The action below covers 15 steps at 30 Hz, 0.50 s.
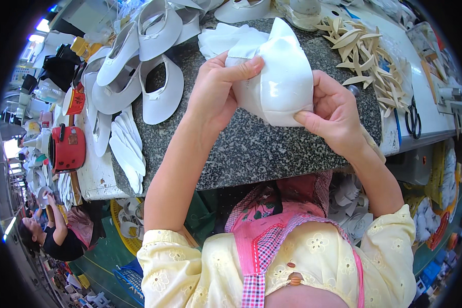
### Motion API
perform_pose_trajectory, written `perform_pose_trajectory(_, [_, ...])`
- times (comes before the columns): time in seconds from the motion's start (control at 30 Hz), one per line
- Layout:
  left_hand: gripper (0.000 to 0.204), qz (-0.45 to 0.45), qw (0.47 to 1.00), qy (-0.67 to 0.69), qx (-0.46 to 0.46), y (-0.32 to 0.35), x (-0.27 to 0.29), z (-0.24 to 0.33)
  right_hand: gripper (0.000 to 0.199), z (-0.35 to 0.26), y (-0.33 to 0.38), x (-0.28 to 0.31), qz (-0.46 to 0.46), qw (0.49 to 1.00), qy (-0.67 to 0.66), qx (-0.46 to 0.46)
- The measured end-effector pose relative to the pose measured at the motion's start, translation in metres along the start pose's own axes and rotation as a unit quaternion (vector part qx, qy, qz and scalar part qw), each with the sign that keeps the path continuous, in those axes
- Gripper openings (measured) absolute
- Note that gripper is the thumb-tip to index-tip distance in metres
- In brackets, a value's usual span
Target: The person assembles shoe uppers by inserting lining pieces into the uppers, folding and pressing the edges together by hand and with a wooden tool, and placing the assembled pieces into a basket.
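A white shoe upper (286, 77) is held up over the dark speckled stone slab (190, 154), its curved outer side toward me. My left hand (218, 84) grips its left edge, thumb lying across the front. At the lower right edge my right hand (333, 110) pinches it between thumb and bent fingers. Behind the piece, a stack of flat white cut pieces (226, 38) lies on the slab. To the left sit several finished-looking white shoe uppers (165, 95), stacked and overlapping.
Cream crescent-shaped strips (362, 51) lie heaped at the right, near black-handled scissors (413, 118). White narrow pieces (127, 149) fan out at the slab's left edge. A red container (68, 149) stands farther left. Beyond it, another person (56, 231) works. A yellow basket (120, 220) is below the table.
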State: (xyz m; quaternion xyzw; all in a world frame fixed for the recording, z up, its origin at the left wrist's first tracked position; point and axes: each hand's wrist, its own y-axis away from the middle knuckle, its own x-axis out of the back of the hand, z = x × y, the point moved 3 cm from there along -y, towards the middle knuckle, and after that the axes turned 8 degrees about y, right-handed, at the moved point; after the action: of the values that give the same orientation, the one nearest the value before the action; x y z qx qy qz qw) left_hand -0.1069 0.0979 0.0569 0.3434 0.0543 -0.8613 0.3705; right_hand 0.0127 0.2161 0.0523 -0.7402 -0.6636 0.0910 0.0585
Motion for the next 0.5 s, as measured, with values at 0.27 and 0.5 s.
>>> perform_pose_trajectory(0.27, [0.034, -0.177, 0.983, 0.017, -0.052, -0.01, 0.004, -0.002, 0.039, -0.023, 0.049, 0.052, 0.186, 0.859, 0.46, 0.127])
perform_pose_trajectory(0.5, [0.019, -0.376, 0.822, -0.429, -0.017, 0.013, 0.085, -0.028, 0.027, 0.026, 0.1, 0.095, 0.127, 0.665, 0.731, -0.086])
